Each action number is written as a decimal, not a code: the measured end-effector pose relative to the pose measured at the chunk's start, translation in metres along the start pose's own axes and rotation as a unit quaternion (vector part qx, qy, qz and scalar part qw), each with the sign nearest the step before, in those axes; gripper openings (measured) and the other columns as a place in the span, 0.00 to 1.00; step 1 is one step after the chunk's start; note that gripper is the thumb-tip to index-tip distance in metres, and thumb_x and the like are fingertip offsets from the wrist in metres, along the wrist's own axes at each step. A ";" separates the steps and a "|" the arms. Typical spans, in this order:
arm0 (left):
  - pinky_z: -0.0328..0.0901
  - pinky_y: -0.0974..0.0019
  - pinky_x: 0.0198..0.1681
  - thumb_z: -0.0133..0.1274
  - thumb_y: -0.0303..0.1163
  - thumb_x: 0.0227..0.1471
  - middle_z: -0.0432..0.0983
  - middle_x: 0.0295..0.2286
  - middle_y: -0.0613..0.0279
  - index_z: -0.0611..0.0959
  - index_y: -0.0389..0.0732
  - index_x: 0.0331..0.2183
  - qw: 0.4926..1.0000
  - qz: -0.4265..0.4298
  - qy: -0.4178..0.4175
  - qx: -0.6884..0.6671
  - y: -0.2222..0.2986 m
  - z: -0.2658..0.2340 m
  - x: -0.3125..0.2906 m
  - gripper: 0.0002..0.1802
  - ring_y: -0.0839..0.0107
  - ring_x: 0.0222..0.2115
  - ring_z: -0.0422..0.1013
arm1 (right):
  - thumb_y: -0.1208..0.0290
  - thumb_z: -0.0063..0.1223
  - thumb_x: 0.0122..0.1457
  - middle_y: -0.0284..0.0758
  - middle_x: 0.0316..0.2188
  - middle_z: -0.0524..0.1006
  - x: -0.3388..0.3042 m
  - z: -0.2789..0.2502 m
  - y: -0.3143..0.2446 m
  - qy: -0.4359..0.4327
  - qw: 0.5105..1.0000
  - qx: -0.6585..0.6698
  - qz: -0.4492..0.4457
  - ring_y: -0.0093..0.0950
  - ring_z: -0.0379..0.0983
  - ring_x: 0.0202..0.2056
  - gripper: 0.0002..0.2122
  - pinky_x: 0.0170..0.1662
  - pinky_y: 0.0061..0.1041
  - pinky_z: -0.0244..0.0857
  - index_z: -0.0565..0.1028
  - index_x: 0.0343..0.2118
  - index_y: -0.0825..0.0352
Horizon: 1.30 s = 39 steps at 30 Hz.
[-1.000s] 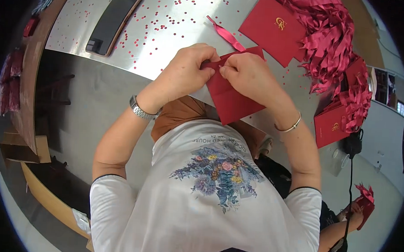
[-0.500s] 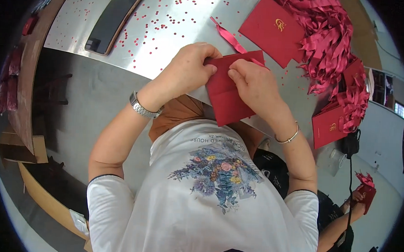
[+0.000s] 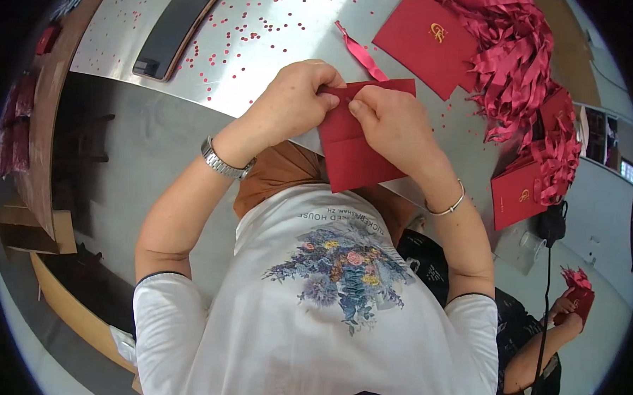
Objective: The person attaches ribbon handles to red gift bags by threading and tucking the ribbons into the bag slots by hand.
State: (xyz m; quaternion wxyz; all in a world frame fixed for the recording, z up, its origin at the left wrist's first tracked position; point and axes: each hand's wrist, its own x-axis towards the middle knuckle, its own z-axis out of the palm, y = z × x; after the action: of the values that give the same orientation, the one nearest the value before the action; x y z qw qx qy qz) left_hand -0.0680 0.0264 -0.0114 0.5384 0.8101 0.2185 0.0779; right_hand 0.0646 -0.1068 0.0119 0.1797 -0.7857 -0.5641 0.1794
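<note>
A flat red paper bag (image 3: pixel 360 160) with a crease across it overhangs the near edge of the metal table. My left hand (image 3: pixel 303 94) pinches its upper left edge between thumb and bent fingers. Over the bag's upper part, my right hand (image 3: pixel 397 127) is closed, thumb against forefinger near the top edge. What its fingertips hold is too small to make out. A crimson ribbon (image 3: pixel 363 53) extends from behind the bag's top edge onto the table.
Finished-looking red bags (image 3: pixel 433 44) with a heap of crimson ribbons (image 3: pixel 509 72) lie at the far right. More bags (image 3: pixel 520 196) stand nearer. A phone (image 3: pixel 179 29) and scattered red paper dots (image 3: pixel 256 36) lie left. Another person's hand (image 3: pixel 571 321) holds a red bag at lower right.
My right hand has shifted slightly left along the bag, its fingertips closer to my left hand. A ribbon piece seen beside the right hand before no longer shows there.
</note>
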 end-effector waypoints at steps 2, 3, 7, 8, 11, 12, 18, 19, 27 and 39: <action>0.68 0.60 0.40 0.53 0.23 0.45 0.76 0.31 0.49 0.80 0.33 0.33 1.000 0.012 0.000 -0.006 -0.002 0.000 -0.002 0.10 0.54 0.34 0.73 | 0.65 0.50 0.57 0.43 0.22 0.75 0.005 -0.004 -0.004 -0.016 1.000 0.011 0.018 0.45 0.73 0.28 0.10 0.31 0.43 0.64 0.74 0.25 0.67; 0.68 0.60 0.39 0.53 0.22 0.45 0.76 0.31 0.49 0.80 0.33 0.34 0.999 0.045 0.011 -0.008 -0.003 0.001 -0.002 0.10 0.54 0.34 0.73 | 0.65 0.50 0.56 0.43 0.22 0.76 0.008 -0.006 -0.006 -0.029 0.999 -0.009 0.019 0.45 0.73 0.28 0.10 0.31 0.42 0.65 0.74 0.25 0.67; 0.67 0.67 0.38 0.53 0.18 0.47 0.74 0.31 0.58 0.78 0.34 0.36 0.995 0.092 0.010 0.025 -0.004 0.002 -0.002 0.10 0.67 0.32 0.72 | 0.65 0.48 0.56 0.43 0.24 0.78 0.021 -0.012 -0.006 -0.081 0.994 -0.073 0.009 0.44 0.76 0.31 0.10 0.35 0.43 0.69 0.78 0.26 0.65; 0.67 0.67 0.38 0.53 0.18 0.47 0.74 0.31 0.58 0.78 0.34 0.36 0.995 0.091 0.011 0.024 -0.005 0.001 -0.002 0.10 0.67 0.32 0.72 | 0.65 0.48 0.56 0.43 0.24 0.78 0.022 -0.012 -0.010 -0.082 0.994 -0.074 0.008 0.44 0.76 0.31 0.10 0.35 0.43 0.69 0.78 0.26 0.65; 0.68 0.67 0.39 0.53 0.18 0.47 0.74 0.32 0.57 0.78 0.34 0.36 0.994 0.106 0.011 0.014 -0.005 0.000 -0.002 0.10 0.65 0.33 0.72 | 0.67 0.49 0.53 0.43 0.23 0.78 0.024 -0.013 -0.028 -0.100 0.978 -0.184 0.011 0.44 0.76 0.31 0.09 0.34 0.41 0.69 0.78 0.26 0.66; 0.68 0.66 0.39 0.53 0.18 0.46 0.74 0.32 0.55 0.78 0.34 0.36 0.995 0.100 0.010 0.018 -0.004 -0.001 -0.002 0.11 0.63 0.34 0.72 | 0.67 0.50 0.52 0.44 0.23 0.78 0.025 -0.014 -0.034 -0.108 0.974 -0.197 0.016 0.43 0.77 0.30 0.09 0.34 0.40 0.70 0.78 0.26 0.67; 0.67 0.63 0.41 0.53 0.19 0.46 0.74 0.33 0.51 0.77 0.33 0.36 0.990 0.128 0.037 0.052 -0.004 0.004 -0.004 0.12 0.56 0.35 0.72 | 0.67 0.49 0.52 0.48 0.24 0.77 0.040 -0.009 -0.005 -0.184 0.965 0.113 0.147 0.45 0.76 0.30 0.11 0.34 0.38 0.70 0.78 0.27 0.71; 0.67 0.62 0.41 0.53 0.19 0.46 0.74 0.34 0.49 0.77 0.33 0.37 0.988 0.136 0.040 0.058 -0.004 0.004 -0.004 0.12 0.54 0.36 0.72 | 0.67 0.49 0.53 0.47 0.25 0.77 0.035 -0.006 -0.007 -0.125 0.987 0.036 0.096 0.45 0.76 0.30 0.11 0.34 0.39 0.70 0.78 0.27 0.70; 0.70 0.75 0.26 0.46 0.29 0.59 0.76 0.28 0.68 0.80 0.38 0.43 0.975 -0.077 -0.114 -0.176 0.005 -0.020 0.009 0.12 0.82 0.23 0.71 | 0.68 0.53 0.53 0.34 0.18 0.74 -0.002 0.010 -0.008 0.156 0.962 -0.197 -0.111 0.32 0.74 0.22 0.08 0.24 0.30 0.67 0.69 0.22 0.62; 0.70 0.74 0.24 0.51 0.24 0.52 0.73 0.21 0.67 0.82 0.36 0.35 0.968 -0.055 -0.244 -0.006 0.030 -0.031 0.034 0.08 0.80 0.20 0.70 | 0.67 0.60 0.49 0.32 0.17 0.70 -0.019 0.020 -0.001 0.240 0.954 -0.128 -0.124 0.32 0.71 0.21 0.11 0.23 0.31 0.65 0.68 0.21 0.61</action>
State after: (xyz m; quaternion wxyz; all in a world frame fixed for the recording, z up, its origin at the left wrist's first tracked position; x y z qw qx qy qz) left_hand -0.0405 0.0573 0.0242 0.5834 0.7882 0.1245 -0.1512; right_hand 0.0487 -0.1229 -0.0032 0.2286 -0.7456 -0.6159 -0.1118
